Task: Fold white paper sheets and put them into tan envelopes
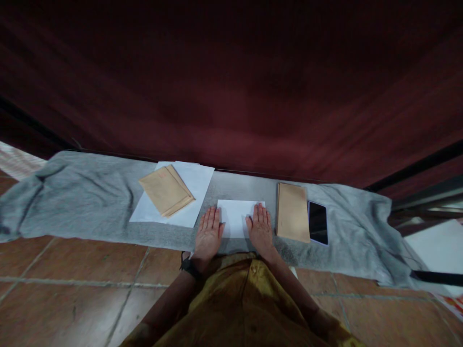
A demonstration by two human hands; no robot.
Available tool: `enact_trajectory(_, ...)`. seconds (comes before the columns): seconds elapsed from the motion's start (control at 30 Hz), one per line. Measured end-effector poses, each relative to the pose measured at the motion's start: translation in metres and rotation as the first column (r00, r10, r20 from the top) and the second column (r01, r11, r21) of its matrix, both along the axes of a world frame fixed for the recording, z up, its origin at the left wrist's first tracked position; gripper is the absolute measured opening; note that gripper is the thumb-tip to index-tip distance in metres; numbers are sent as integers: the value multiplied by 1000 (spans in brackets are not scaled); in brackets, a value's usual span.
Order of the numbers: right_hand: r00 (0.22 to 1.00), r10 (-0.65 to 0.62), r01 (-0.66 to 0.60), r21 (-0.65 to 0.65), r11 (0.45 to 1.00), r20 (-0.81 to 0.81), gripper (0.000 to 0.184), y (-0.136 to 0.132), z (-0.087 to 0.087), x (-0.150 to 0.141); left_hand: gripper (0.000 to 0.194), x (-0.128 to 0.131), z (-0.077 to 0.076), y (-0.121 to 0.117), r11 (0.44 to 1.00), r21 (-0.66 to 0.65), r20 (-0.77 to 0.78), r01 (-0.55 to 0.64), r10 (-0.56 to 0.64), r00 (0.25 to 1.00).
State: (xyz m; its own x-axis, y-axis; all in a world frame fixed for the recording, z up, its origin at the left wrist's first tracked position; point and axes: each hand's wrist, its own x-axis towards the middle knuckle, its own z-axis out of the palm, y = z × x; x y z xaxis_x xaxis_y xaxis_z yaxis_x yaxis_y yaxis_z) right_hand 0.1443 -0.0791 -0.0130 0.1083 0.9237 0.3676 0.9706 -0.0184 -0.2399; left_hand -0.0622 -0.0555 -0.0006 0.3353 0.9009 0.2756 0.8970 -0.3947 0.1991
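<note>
A white sheet of paper (pixel 235 219), which looks folded to a small rectangle, lies flat on a grey cloth in front of me. My left hand (pixel 209 231) rests palm down at its left edge, fingers stretched out, a dark watch on the wrist. Over the sheet's right part lies my right hand (pixel 260 229), also flat with its fingers extended. Neither hand grips anything. Just right of my right hand is a stack of brown envelopes (pixel 293 212). To the left, more brown envelopes (pixel 166 190) lie at an angle on larger white sheets (pixel 200 185).
A phone (pixel 318 221) with a dark screen lies beside the right envelope stack. The grey cloth (pixel 90 193) covers a long, narrow surface. Behind it hangs a dark red curtain-like sheet (pixel 231 96). Tiled floor (pixel 90 289) shows in front, and a white panel stands at far right.
</note>
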Motion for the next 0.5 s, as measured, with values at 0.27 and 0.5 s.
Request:
enact_trajectory(0.27,945,327,-327,-120,938,-18,60,-32,5,-14,57,21,-1,-25,947,-102,-99,306,-316,944)
enact_trajectory(0.5,969,248,-245,-94,965,21,64,-53,2,18,69,-5,0,-29,974,-73,-95,214,-220,971)
